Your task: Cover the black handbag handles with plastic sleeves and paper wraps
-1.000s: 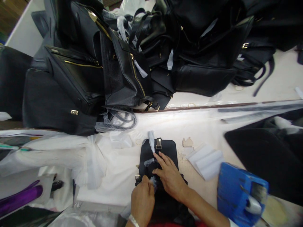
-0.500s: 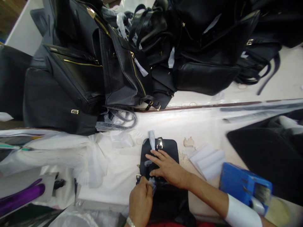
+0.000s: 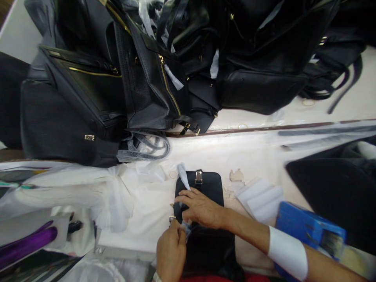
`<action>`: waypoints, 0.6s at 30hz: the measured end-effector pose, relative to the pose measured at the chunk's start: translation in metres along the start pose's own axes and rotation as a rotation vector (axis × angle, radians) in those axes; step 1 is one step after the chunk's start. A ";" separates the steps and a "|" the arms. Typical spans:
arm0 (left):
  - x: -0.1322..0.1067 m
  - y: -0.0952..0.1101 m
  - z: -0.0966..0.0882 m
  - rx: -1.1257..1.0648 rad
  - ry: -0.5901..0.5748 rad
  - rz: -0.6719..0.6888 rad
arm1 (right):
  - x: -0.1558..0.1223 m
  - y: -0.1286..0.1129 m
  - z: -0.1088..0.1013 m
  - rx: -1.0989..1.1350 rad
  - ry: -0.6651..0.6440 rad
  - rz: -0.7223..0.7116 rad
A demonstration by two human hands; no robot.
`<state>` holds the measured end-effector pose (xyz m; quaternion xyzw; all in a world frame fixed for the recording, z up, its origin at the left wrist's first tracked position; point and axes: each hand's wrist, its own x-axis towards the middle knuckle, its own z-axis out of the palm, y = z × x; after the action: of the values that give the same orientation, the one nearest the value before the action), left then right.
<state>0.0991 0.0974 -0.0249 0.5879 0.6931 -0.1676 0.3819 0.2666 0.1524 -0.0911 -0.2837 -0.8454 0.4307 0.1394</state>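
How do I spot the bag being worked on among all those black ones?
Below the big heap of black bags lies a white table. At its near edge, a small flat black bag lies alone under the right hand, a silver clasp at its far end.

White worktable (image 3: 249, 152); black bags (image 3: 152, 86) heaped at back; blue tape dispenser (image 3: 308, 231) right; plastic wrap (image 3: 73, 192) left.
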 end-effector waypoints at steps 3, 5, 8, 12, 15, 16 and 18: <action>0.004 -0.003 0.004 0.026 0.007 -0.015 | 0.001 -0.005 0.006 -0.006 0.032 0.010; 0.007 -0.004 0.007 0.037 -0.004 -0.018 | 0.000 -0.003 0.008 0.010 0.030 0.025; 0.007 -0.004 0.008 0.034 -0.015 -0.009 | -0.001 0.006 0.008 0.028 -0.014 0.043; 0.006 -0.004 0.008 0.043 -0.011 -0.012 | 0.003 0.014 0.008 0.018 -0.055 0.007; 0.008 -0.005 0.010 0.064 -0.007 -0.016 | 0.007 0.010 0.012 0.038 -0.035 -0.011; 0.009 -0.005 0.011 0.074 -0.003 -0.015 | 0.007 0.007 0.013 0.038 -0.025 -0.009; 0.011 -0.005 0.014 0.097 0.007 -0.012 | 0.007 0.004 0.016 0.030 -0.003 0.005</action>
<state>0.0992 0.0944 -0.0426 0.6020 0.6891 -0.2014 0.3496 0.2549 0.1487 -0.1038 -0.2832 -0.8383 0.4439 0.1411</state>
